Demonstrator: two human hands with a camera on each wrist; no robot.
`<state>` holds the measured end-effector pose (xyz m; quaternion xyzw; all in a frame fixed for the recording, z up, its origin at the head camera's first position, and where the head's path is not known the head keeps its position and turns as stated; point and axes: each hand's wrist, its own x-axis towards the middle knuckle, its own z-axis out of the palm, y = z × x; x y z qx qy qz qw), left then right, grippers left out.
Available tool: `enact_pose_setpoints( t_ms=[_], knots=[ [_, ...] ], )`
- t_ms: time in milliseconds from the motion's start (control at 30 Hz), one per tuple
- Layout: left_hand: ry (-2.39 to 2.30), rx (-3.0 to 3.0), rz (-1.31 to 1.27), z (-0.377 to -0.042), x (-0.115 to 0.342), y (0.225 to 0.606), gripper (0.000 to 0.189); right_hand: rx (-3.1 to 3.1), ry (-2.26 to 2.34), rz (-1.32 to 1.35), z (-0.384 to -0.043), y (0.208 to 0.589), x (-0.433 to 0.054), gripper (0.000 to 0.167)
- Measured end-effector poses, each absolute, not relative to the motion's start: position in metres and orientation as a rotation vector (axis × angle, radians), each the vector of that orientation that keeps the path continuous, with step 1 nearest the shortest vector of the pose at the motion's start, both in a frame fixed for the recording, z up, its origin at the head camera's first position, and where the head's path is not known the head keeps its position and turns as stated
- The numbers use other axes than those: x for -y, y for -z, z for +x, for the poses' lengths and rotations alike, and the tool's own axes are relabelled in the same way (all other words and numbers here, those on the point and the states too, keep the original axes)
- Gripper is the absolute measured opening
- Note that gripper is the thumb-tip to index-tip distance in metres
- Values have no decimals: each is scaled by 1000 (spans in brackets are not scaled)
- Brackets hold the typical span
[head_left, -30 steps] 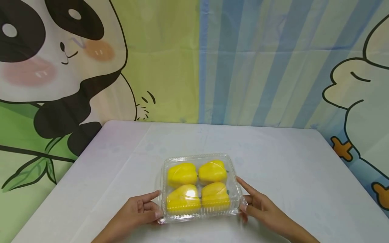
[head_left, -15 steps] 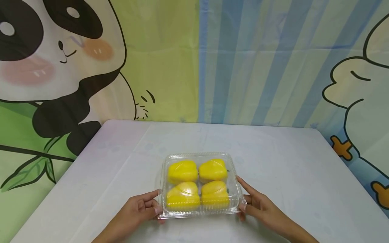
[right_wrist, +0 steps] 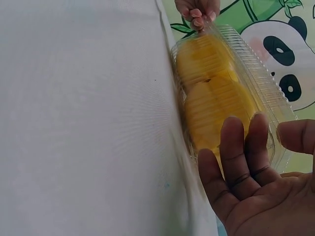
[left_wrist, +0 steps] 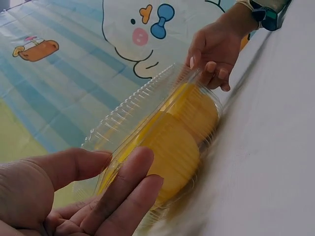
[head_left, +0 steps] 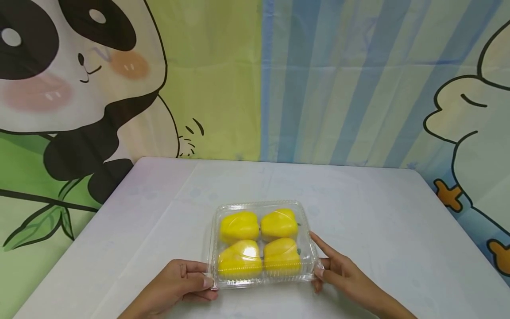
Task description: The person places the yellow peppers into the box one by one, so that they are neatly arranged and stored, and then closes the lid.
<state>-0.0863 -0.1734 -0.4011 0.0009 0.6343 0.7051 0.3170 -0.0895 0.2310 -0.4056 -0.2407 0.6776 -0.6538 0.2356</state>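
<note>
A clear plastic clamshell box [head_left: 259, 282] with a ribbed edge holds several yellow bell peppers [head_left: 239, 227], set in two rows. Its lid is down. At the near left corner my left hand [head_left: 179, 281] pinches the rim, thumb on top and fingers below. My right hand [head_left: 342, 272] grips the opposite side, with the thumb at the near right corner and the index finger stretched along the side wall. In the left wrist view, thumb and fingers close on the box edge beside a pepper [left_wrist: 172, 152]. The right wrist view shows the fingers [right_wrist: 232, 152] against the box's end.
The box is at the near middle of a table with a white cloth [head_left: 358, 208]. Behind it hangs a printed curtain [head_left: 215, 79] with a panda, and a white cartoon figure is at the right. A dark watch [left_wrist: 269, 18] is on the right wrist.
The box's near edge rose slightly, then came down a little. My left index finger has lowered along the rim, and the fingers below now reach further under the corner. The right hand barely moved.
</note>
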Motion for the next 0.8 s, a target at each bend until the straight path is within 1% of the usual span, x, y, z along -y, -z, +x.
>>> enact_pose_setpoints(
  t_ms=[167,267,367,667,800],
  knots=[
    [-1849,-1663,16,-86,174,401,39,-1840,1793,-621,-88,403,-232,66],
    [-1847,-1634,18,-86,175,400,31,-1857,1786,-599,-88,403,-231,68],
    [-1847,-1610,7,-86,175,400,27,-1867,1791,-599,-87,405,-232,70],
    [-1845,-1633,-66,-84,172,398,28,-1883,1802,-612,-87,410,-232,73],
    [-1859,-1634,-59,-84,171,399,28,-1893,1810,-601,-87,409,-231,72]
  ],
)
